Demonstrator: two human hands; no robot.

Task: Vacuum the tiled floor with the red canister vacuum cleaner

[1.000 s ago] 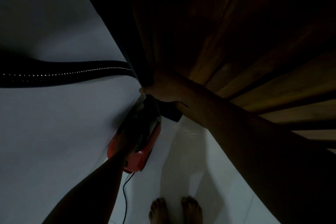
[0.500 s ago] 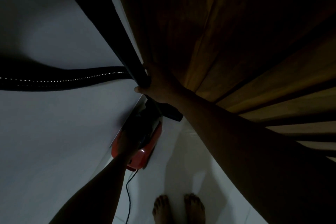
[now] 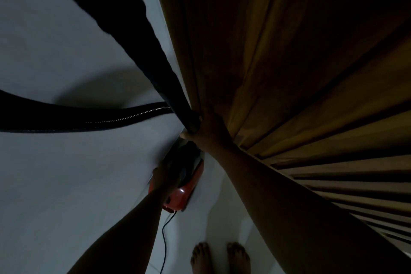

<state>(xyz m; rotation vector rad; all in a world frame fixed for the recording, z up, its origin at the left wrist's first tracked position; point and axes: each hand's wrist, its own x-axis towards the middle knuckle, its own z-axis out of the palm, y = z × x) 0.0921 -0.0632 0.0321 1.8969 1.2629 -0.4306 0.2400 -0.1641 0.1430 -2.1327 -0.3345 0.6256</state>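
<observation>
Right side: ochre pleated fabric curtain (image 3: pixel 278 73) hung against right hand (image 3: pixel 206 133). Thin black power cord (image 3: pixel 163 236) ran past bare feet (image 3: pixel 200 258) on white tiled floor (image 3: pixel 222 207). Dim; top end of black rigid wand tube (image 3: pixel 166 87) cut off. Right hand curled round wand; black ribbed hose (image 3: pixel 100 118) branched left. Left hand (image 3: pixel 163 173) gripped top of red canister vacuum cleaner (image 3: pixel 186 191), directly below right hand.

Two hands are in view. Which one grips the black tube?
The right hand, raised beside the curtain, grips the black tube; the left hand, lower down, holds the red vacuum cleaner instead.
</observation>
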